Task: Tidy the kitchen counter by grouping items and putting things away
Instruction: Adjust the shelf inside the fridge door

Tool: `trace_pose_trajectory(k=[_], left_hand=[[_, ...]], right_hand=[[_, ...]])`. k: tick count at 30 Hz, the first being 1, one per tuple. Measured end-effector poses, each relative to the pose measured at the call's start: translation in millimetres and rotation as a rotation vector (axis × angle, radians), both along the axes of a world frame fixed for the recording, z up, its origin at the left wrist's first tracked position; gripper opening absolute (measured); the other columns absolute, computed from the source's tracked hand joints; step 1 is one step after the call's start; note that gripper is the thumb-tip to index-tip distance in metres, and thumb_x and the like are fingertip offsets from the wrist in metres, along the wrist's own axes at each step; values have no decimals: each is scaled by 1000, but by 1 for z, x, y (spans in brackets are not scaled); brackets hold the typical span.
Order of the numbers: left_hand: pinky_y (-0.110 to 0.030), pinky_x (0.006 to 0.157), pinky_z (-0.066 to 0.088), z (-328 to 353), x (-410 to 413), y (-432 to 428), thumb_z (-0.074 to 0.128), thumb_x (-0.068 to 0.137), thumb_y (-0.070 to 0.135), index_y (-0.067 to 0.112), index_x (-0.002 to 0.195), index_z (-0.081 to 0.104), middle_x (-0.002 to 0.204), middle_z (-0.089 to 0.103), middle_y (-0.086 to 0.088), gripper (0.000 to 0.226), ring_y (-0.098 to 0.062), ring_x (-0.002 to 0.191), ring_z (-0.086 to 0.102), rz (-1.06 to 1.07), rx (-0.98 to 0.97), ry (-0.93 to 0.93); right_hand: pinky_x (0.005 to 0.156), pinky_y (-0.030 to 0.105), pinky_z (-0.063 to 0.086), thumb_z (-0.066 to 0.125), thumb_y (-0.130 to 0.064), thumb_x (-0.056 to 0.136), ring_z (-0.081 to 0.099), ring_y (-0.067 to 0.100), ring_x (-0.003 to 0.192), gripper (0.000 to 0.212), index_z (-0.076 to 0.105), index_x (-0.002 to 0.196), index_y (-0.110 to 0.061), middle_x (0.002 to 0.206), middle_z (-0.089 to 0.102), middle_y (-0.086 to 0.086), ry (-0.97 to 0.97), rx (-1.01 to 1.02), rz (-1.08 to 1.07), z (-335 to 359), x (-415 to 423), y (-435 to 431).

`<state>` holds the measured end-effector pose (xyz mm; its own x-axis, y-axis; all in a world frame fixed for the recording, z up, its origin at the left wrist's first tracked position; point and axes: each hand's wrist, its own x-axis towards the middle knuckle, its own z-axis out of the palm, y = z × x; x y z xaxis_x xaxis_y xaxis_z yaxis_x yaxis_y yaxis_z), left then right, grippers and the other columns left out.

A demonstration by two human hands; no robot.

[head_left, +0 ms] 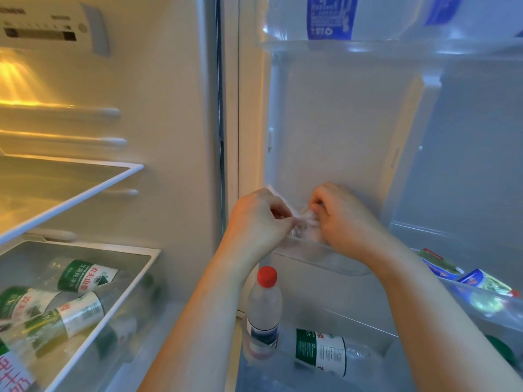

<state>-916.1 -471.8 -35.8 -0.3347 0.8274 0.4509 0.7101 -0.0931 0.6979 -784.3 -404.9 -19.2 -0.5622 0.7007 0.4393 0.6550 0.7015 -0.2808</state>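
the drawer (154, 254) at the left, full of green-labelled bottles, plays no part in this step, which looks like settling a small clear plastic bag (305, 219) into the fridge door. it should go best with both pinches close to the bag's gathered top, so the thin film neither tears nor slips. the bag should then be lowered straight down behind the rim, not dropped. the left hand (254, 219) has its fingers curled in, thumb and fingertips pinching the crumpled film from the left. just below it stands a red-capped bottle (264, 306), which a careless elbow could knock. the bag sits between the two hands, at the rim of the clear door shelf (334, 254); i cannot tell what is inside it. the right hand (346, 219) is curled too, knuckles up, pinching the film from the right.
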Motion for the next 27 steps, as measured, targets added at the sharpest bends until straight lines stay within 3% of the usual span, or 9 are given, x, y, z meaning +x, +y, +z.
trace_pose_trajectory(k=[4, 12, 19, 27], left_hand=[[-27, 71, 48, -2, 1, 2, 64, 76, 14, 17, 70, 68, 80, 60, 6, 8, -11, 79, 56, 56, 19, 16], [-14, 64, 40, -3, 0, 3, 63, 78, 15, 20, 70, 65, 79, 60, 8, 10, -5, 75, 54, 60, 21, -39], [-11, 67, 41, -3, -2, 2, 65, 80, 18, 22, 79, 71, 83, 62, 10, 8, -3, 80, 55, 21, 23, -24], [-8, 65, 37, -4, -4, 1, 70, 81, 25, 24, 81, 73, 84, 59, 11, 4, 0, 79, 53, -21, 44, -24]], right_hand=[[77, 36, 33, 45, -5, 92, 45, 25, 93, 19, 46, 80, -19, 85, 46, 0, 49, 23, -45, -1, 2, 2], [75, 28, 34, 60, -23, 88, 47, 16, 90, 9, 61, 82, -17, 84, 52, -6, 104, 98, 31, -4, 1, 1], [81, 34, 41, 63, -14, 85, 49, 17, 92, 20, 54, 73, -26, 86, 55, -4, 61, 53, 80, -4, 3, -1], [72, 32, 38, 63, -4, 83, 51, 20, 82, 9, 63, 76, -10, 80, 59, 3, 124, 103, 107, -2, 5, -4]])
